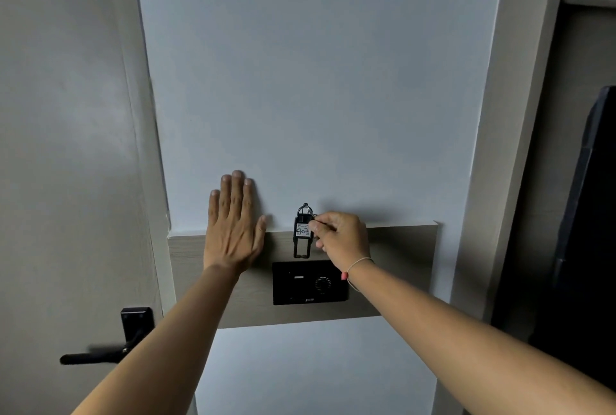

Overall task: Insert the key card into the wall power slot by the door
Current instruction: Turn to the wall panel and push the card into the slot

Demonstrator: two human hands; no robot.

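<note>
Right hand [343, 236] pinching key card [302, 234], above wall power slot [310, 283]

A white label [303, 230] on the black key card [302, 234], just above the wall power slot [310, 282], reads "407".

My one camera sits on my head, wide-angled, facing the pale painted wall [316, 81] head-on and close, within reach of both my arms; the grey door with its black lever handle [96, 355] falls at the left edge; a dark doorway [586, 181] fills the right edge.
</note>
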